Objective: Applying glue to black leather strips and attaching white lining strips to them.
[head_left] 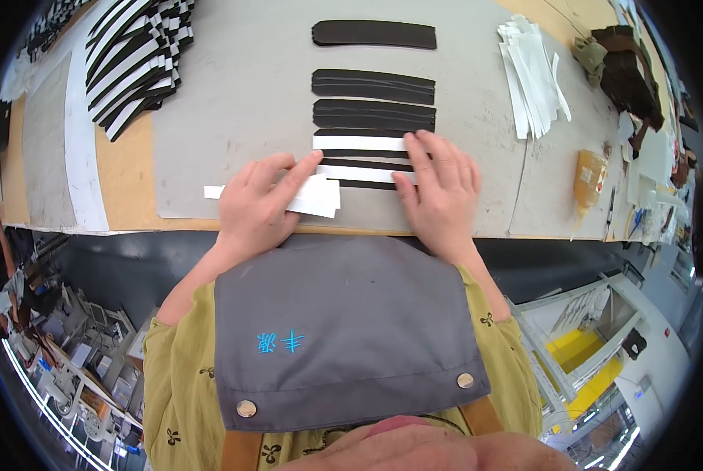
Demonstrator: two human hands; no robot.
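A column of dark fabric strips lies on the grey work surface in front of me. The two nearest, a dark strip (pixel 351 154) and one just below it, each bear a white strip: an upper one (pixel 359 143) and a lower one (pixel 367 173). My left hand (pixel 261 196) is closed on a small bundle of loose white strips (pixel 316 198), its index fingertip by the left end of the lower white strip. With fingers apart, my right hand (pixel 446 173) touches the right ends: index finger at the upper white strip, thumb at the lower one.
Farther up lie several bare dark strips (pixel 375 34). A pile of black-and-white strips (pixel 136 67) is at the far left. On the right are a stack of white strips (pixel 532 78), brown fabric (pixel 622 74) and an amber glue bottle (pixel 589 180). The table edge (pixel 351 231) runs before me.
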